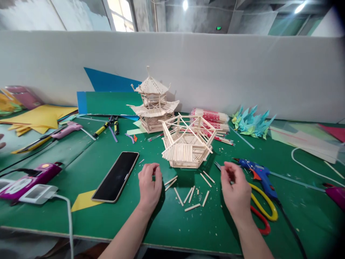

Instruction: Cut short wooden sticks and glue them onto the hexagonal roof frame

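Green worktop (196, 230), pale partition (172, 54) upright along far edge. Behind: grey wall (144, 16), bright window (120, 10) upper left, two glaring lights (185, 4) overhead, small lit green sign (218, 28).

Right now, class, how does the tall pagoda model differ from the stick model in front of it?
The tall pagoda model rises in tiers to a spire, while the stick model in front is lower and open at the top. The pagoda's roofs are slatted; the front model has a slatted panel on its near side, with bare sticks framing other sections. Both are built of pale sticks and stand on the green table.
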